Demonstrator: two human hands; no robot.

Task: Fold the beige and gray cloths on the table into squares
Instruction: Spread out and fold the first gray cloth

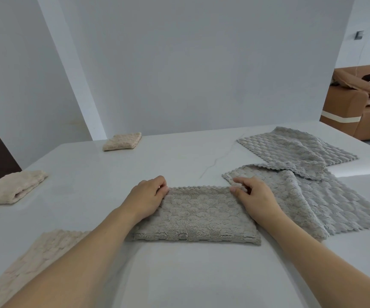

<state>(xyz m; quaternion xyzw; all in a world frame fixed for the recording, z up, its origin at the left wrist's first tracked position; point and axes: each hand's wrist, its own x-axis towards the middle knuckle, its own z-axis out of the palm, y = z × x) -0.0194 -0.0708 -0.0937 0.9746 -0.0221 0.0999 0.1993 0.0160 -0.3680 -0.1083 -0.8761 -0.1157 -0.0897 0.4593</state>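
A gray cloth (198, 216) lies folded in half as a rectangle in front of me on the white table (179, 274). My left hand (147, 197) pinches its far left corner and my right hand (254, 196) pinches its far right corner. Two more gray cloths lie at the right, one spread with a turned-over edge (326, 203), one flat behind it (295, 144). A folded beige cloth (123, 141) sits at the far left, another folded one (10, 187) at the left edge, and an unfolded beige cloth (30, 258) lies under my left forearm.
A white wall rises right behind the table's far edge. A brown sofa (357, 107) with clothes on it stands beyond the table at the right. A dark door shows at the far left.
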